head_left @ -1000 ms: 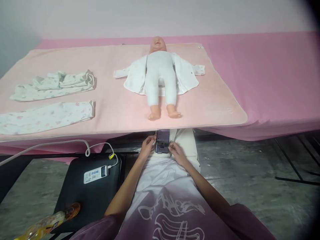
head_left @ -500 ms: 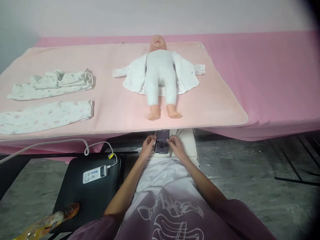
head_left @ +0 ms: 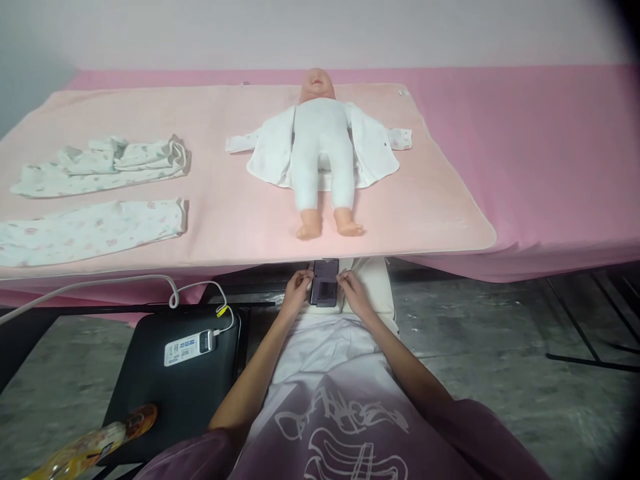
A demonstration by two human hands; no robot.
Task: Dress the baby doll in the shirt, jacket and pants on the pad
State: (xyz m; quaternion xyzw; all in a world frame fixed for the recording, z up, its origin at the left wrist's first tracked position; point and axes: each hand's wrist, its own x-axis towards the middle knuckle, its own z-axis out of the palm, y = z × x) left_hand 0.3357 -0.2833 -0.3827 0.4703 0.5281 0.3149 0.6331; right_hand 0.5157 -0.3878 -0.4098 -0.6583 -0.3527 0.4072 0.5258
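Observation:
A dark smartphone [head_left: 325,283] lies over my lap, just below the table's front edge, with its screen facing up. My left hand [head_left: 298,288] is closed at the phone's left edge, thumb and fingers pinched against it. On the opposite side, my right hand [head_left: 353,291] has its bent fingers closed at the right edge. Beyond the phone, a baby doll [head_left: 323,147] lies on its back on the pink mat, feet toward me. Its arms are in the sleeves of a white baby jacket [head_left: 375,150], spread open beneath it.
Two folded, patterned baby garments [head_left: 100,167] lie on the mat [head_left: 235,220] at the left. A black stool [head_left: 185,393] at my left holds a white power bank [head_left: 187,348] with a cable [head_left: 125,281] plugged in. A drink bottle [head_left: 95,447] is beside it.
My right thumb has shifted slightly right, from over the phone's screen to its edge. The picture on the screen looks different. The doll and garments have stayed put.

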